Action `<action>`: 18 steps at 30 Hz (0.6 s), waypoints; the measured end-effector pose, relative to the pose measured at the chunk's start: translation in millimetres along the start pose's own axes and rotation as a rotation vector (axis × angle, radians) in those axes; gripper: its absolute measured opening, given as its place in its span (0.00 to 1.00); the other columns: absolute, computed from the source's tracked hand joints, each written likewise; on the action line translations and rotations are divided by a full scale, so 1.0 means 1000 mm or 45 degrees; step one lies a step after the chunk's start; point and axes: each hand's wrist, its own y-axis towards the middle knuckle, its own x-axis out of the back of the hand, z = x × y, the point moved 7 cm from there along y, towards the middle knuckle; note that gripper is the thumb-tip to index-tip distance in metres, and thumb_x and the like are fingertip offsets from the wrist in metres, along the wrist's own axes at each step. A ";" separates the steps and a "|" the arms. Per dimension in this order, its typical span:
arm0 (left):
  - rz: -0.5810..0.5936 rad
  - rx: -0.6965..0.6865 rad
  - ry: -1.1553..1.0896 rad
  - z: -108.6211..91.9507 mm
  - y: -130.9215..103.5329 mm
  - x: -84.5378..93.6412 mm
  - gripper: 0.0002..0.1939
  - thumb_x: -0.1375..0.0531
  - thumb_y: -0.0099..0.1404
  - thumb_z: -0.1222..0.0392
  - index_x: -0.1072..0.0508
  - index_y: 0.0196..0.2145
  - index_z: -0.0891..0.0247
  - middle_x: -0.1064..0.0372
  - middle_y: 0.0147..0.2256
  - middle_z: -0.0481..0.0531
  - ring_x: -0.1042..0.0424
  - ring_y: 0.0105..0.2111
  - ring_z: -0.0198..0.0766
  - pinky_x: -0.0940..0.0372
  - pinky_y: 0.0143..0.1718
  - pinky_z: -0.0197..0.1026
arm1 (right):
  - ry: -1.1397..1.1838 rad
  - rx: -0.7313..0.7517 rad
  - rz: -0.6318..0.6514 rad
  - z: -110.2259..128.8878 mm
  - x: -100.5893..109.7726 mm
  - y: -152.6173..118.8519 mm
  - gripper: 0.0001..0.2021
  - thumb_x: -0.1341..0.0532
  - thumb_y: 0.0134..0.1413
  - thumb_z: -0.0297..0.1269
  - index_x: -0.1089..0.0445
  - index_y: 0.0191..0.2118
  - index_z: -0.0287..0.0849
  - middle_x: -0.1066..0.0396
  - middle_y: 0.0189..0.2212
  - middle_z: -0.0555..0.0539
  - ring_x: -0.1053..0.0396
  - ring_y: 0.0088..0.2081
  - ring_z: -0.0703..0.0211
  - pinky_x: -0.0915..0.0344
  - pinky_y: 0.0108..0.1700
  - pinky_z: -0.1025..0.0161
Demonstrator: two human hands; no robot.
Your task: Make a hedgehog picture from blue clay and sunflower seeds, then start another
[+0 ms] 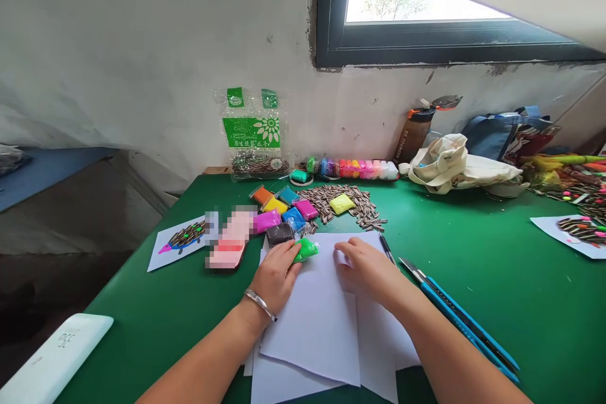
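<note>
My left hand (278,273), with a silver bangle at the wrist, is closed on a small packet of bright green modelling clay (307,249). Its fingertips reach the edge of a black clay packet (280,234). Beneath both hands lies a loose stack of white paper sheets (312,328). Over the right part of the paper is my right hand (365,268), its thumb and bent forefinger apart with nothing seen between them. Just beyond it lies a black pen (387,248). Several other coloured clay packets, one of them blue (294,219), are grouped behind my left hand.
Sunflower seeds (326,202) are heaped behind the paper, a yellow packet (341,204) on them. A blue utility knife (459,315) lies right. Leftward are a pink, blurred-out object (231,243), a seed hedgehog picture (184,238) and a white device (61,356). A seed bag (258,136) stands behind.
</note>
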 end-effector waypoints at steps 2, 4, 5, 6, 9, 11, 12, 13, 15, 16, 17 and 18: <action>-0.016 0.034 -0.036 0.003 0.001 0.002 0.17 0.46 0.63 0.63 0.30 0.49 0.67 0.31 0.49 0.61 0.33 0.50 0.46 0.36 0.52 0.50 | -0.035 0.012 -0.015 0.004 0.006 -0.003 0.16 0.44 0.51 0.32 0.32 0.47 0.44 0.32 0.37 0.44 0.34 0.39 0.54 0.41 0.41 0.62; -0.041 0.080 -0.078 0.008 0.001 0.004 0.17 0.46 0.63 0.62 0.30 0.49 0.67 0.31 0.48 0.60 0.32 0.49 0.46 0.37 0.52 0.49 | -0.060 0.073 -0.062 0.016 0.016 -0.011 0.16 0.44 0.53 0.37 0.32 0.48 0.43 0.32 0.39 0.42 0.36 0.43 0.51 0.42 0.45 0.59; -0.058 0.113 -0.104 0.010 0.002 0.006 0.17 0.46 0.63 0.62 0.30 0.49 0.66 0.30 0.48 0.59 0.32 0.49 0.45 0.36 0.52 0.48 | -0.053 0.122 -0.062 0.025 0.020 -0.017 0.17 0.44 0.52 0.39 0.33 0.48 0.44 0.33 0.40 0.42 0.37 0.45 0.51 0.42 0.46 0.58; -0.075 0.148 -0.133 0.013 0.002 0.007 0.17 0.46 0.63 0.61 0.29 0.49 0.66 0.30 0.48 0.59 0.32 0.49 0.44 0.36 0.52 0.47 | -0.035 0.192 -0.023 0.037 0.020 -0.024 0.18 0.42 0.52 0.40 0.34 0.49 0.45 0.33 0.42 0.43 0.37 0.45 0.51 0.42 0.47 0.56; -0.108 0.241 -0.223 0.020 0.003 0.011 0.17 0.46 0.63 0.59 0.29 0.48 0.66 0.29 0.47 0.57 0.30 0.48 0.43 0.35 0.50 0.44 | -0.012 0.445 0.116 0.078 0.011 -0.046 0.28 0.36 0.42 0.49 0.37 0.51 0.49 0.37 0.50 0.43 0.42 0.51 0.45 0.47 0.53 0.47; -0.112 0.276 -0.267 0.023 0.003 0.012 0.17 0.46 0.63 0.58 0.29 0.48 0.65 0.29 0.47 0.56 0.30 0.48 0.42 0.35 0.51 0.44 | -0.047 0.637 0.235 0.103 -0.002 -0.059 0.33 0.36 0.40 0.50 0.41 0.55 0.48 0.42 0.56 0.40 0.48 0.56 0.39 0.56 0.56 0.38; -0.112 0.287 -0.281 0.024 0.003 0.012 0.17 0.46 0.63 0.57 0.29 0.47 0.64 0.29 0.47 0.56 0.30 0.48 0.42 0.35 0.51 0.44 | -0.066 0.717 0.310 0.112 -0.010 -0.064 0.35 0.36 0.39 0.50 0.42 0.56 0.47 0.43 0.56 0.37 0.50 0.57 0.36 0.57 0.55 0.35; -0.113 0.297 -0.291 0.025 0.004 0.012 0.16 0.46 0.63 0.57 0.28 0.47 0.64 0.29 0.47 0.55 0.30 0.48 0.42 0.36 0.51 0.44 | -0.079 0.743 0.367 0.116 -0.016 -0.066 0.36 0.36 0.40 0.50 0.44 0.57 0.46 0.45 0.57 0.36 0.51 0.58 0.35 0.56 0.54 0.33; -0.110 0.311 -0.304 0.026 0.004 0.012 0.16 0.45 0.63 0.57 0.28 0.47 0.64 0.29 0.46 0.55 0.30 0.47 0.42 0.36 0.51 0.45 | -0.086 0.721 0.415 0.115 -0.021 -0.066 0.37 0.37 0.41 0.47 0.46 0.59 0.46 0.47 0.58 0.34 0.51 0.57 0.34 0.55 0.53 0.32; -0.107 0.315 -0.308 0.026 0.004 0.012 0.16 0.45 0.63 0.57 0.28 0.47 0.63 0.28 0.46 0.55 0.30 0.47 0.42 0.36 0.51 0.45 | -0.079 0.690 0.404 0.111 -0.019 -0.065 0.36 0.38 0.42 0.44 0.47 0.59 0.47 0.48 0.59 0.35 0.50 0.57 0.35 0.55 0.53 0.33; -0.104 0.317 -0.311 0.026 0.004 0.011 0.16 0.45 0.63 0.57 0.28 0.47 0.63 0.28 0.46 0.55 0.30 0.47 0.42 0.36 0.51 0.46 | -0.069 0.663 0.381 0.105 -0.016 -0.063 0.35 0.40 0.42 0.41 0.48 0.60 0.48 0.49 0.59 0.37 0.50 0.58 0.36 0.55 0.53 0.34; -0.101 0.315 -0.313 0.026 0.004 0.011 0.16 0.45 0.62 0.57 0.28 0.47 0.63 0.28 0.46 0.55 0.30 0.48 0.42 0.36 0.51 0.46 | -0.057 0.644 0.354 0.099 -0.012 -0.062 0.35 0.41 0.42 0.38 0.48 0.60 0.49 0.49 0.60 0.38 0.50 0.58 0.38 0.55 0.54 0.35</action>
